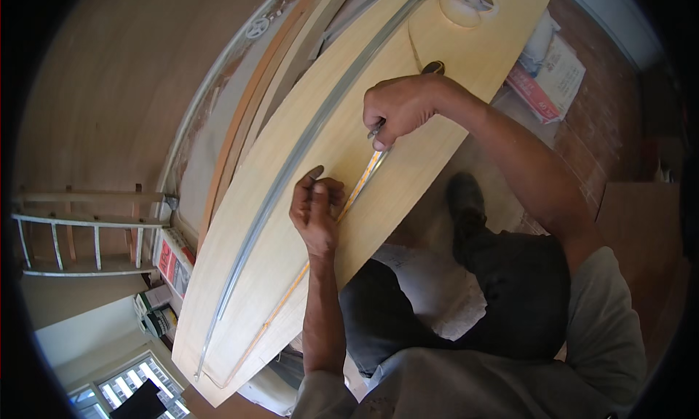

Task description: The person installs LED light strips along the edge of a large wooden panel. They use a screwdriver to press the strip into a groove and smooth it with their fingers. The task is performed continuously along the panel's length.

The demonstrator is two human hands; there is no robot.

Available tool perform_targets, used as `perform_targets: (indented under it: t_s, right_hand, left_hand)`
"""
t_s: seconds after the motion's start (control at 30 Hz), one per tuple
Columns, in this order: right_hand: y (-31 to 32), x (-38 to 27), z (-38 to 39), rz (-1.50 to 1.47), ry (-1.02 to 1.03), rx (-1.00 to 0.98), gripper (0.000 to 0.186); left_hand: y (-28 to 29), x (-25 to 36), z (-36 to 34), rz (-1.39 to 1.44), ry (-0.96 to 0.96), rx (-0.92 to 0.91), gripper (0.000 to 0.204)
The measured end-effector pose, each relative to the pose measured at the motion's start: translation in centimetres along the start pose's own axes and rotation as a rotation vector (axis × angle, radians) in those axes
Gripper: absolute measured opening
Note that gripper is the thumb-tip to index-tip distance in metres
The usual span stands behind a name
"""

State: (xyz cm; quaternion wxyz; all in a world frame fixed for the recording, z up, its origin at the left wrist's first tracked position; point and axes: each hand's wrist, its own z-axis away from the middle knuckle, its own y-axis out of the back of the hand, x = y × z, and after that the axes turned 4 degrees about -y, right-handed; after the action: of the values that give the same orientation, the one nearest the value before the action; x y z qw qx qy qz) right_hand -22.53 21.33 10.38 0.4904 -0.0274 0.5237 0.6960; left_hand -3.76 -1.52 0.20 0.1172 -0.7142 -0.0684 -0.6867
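Across my lap side lies a long pale wooden board (408,173). A slim metal channel with a yellow-dotted LED strip (361,182) runs along it at a slant. My right hand (408,109) is closed over the strip's upper end, round a small metal tool with a dark handle (434,67); most of it is hidden in the fist, so its kind is unclear. Beside the strip, my left hand (317,208) has its fingers loosely bent and apart, with nothing visible in them. A longer grey metal channel (291,160) lies to its left on the board.
A white reel (473,0) with loose strip sits on the board's far end. Further boards (251,120) lean along the left, near a ladder (87,244). Cartons (557,80) stand on the floor at far right. My boot (466,200) is beside the board.
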Motion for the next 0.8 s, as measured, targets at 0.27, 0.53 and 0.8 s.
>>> perform_targets:
  t_s: [0.27,0.53,0.8]
  right_hand:
    - [-0.7,0.3,-1.0,0.142,-0.018,-0.029,0.026]
    - [-2.7,-4.2,-1.1,0.202,0.002,-0.133,0.029]
    - [-5.2,-2.8,-2.0,0.077,0.045,-0.077,0.032]
  left_hand:
    - [0.3,-0.7,-0.5,0.191,0.01,0.085,0.052]
    - [0.7,-1.1,-0.7,0.168,0.009,0.059,0.044]
    - [1.5,2.9,1.3,-0.581,-0.219,-0.046,0.02]
